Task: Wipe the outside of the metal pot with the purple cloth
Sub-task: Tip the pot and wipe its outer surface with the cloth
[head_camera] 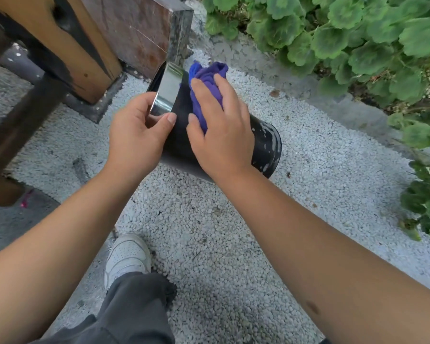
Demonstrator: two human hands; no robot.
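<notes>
Left hand (137, 135): grips pot (179, 135) at its shiny rim.
Right hand (221, 135): presses cloth (206, 95) to the side.
Progress: mid-wipe; scuffed base end looks undone.

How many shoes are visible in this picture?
1. A white shoe stands on the gravel, lower centre, below the left hand. The other foot may be hidden.

Pot (263, 145) on side above gravel (233, 244); cloth (204, 95) on pot; plants (358, 40) right.
</notes>
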